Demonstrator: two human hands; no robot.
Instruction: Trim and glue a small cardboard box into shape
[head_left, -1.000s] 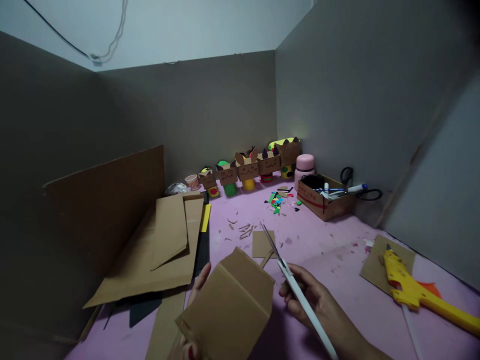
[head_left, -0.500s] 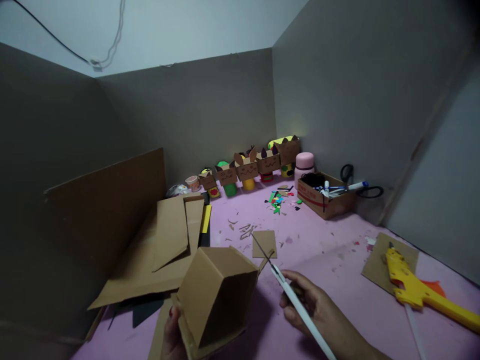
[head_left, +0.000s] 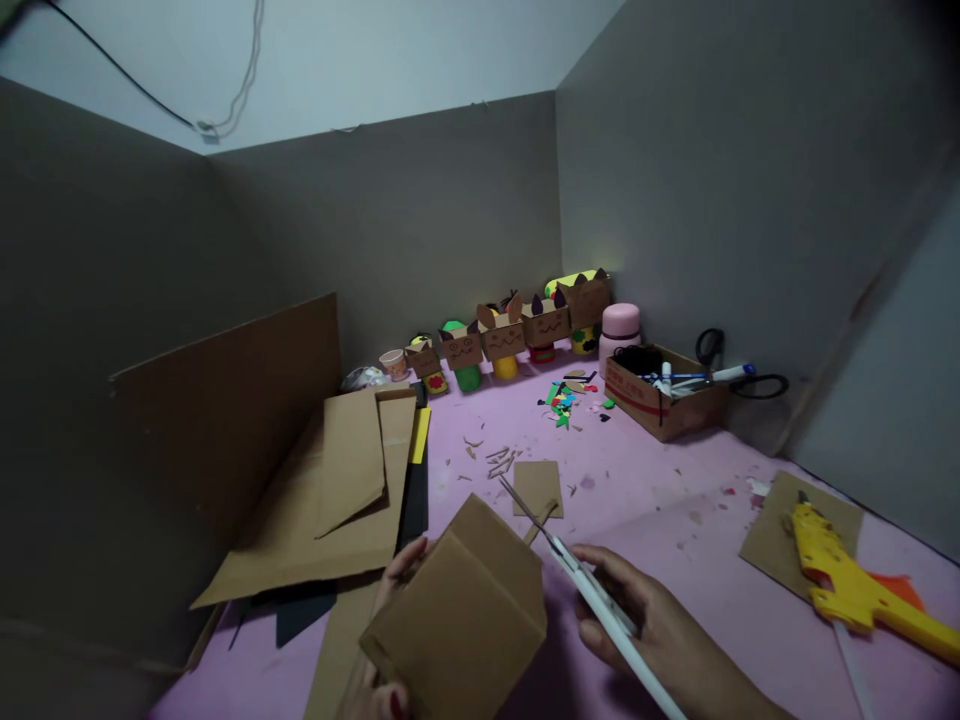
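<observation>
My left hand (head_left: 386,655) grips a small cardboard box (head_left: 465,600) from its left side, fingers behind it and thumb in front. Its closed faces are turned up toward me. My right hand (head_left: 634,605) is closed around a white utility knife (head_left: 600,600). The knife's long thin blade (head_left: 521,500) points up and left, beyond the box's top right edge and apart from it. Just past the blade, a square cardboard piece (head_left: 534,480) lies on the table with a narrow cardboard strip (head_left: 547,515) near its lower edge.
Cardboard sheets (head_left: 352,460) are stacked at left. Several decorated cardboard heads (head_left: 501,340) line the back, beside a pink bottle (head_left: 619,325). Colored scraps (head_left: 561,400) lie before them. A tool box (head_left: 664,410) and a yellow glue gun (head_left: 832,575) are at right.
My left hand has turned the box, so its open side no longer faces me and solid faces show instead. My right hand keeps the knife in nearly the same place.
</observation>
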